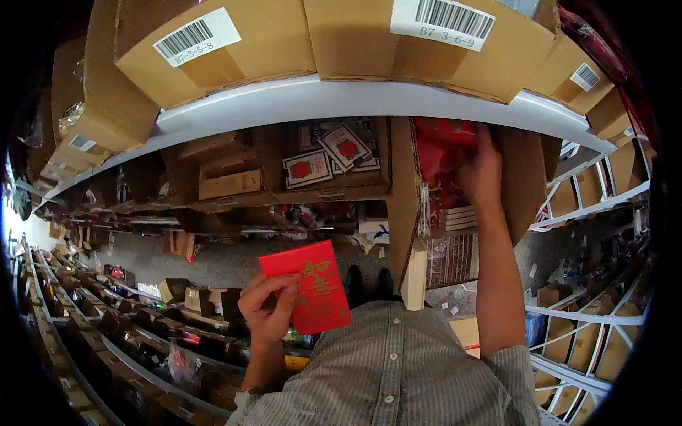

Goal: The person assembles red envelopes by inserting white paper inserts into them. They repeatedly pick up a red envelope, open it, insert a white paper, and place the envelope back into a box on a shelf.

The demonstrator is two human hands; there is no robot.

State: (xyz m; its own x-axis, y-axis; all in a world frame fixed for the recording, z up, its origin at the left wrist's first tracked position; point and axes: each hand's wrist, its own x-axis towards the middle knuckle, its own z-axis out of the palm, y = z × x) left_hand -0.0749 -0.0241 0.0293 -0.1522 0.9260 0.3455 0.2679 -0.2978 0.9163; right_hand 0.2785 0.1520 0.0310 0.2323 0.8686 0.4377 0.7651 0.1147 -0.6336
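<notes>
My left hand (264, 310) pinches a red envelope (320, 304) with gold characters by its left side, thumb on top, in front of my shirt. My right arm reaches into an open cardboard box (522, 167) on the shelf. There my right hand (483, 174) is at a pile of glossy red packets (444, 135), its fingers blurred and partly hidden. Whether they grip a packet cannot be told. Pale stacked edges (460, 218) show in the same box, below the hand.
A neighbouring box holds white card packs (308, 169) with red round prints. Labelled cardboard boxes (249, 42) line the grey shelf beam (341, 96) above. More racks stand left and right, with a white metal frame (590, 319) at the right. A wooden post (414, 277) stands near my waist.
</notes>
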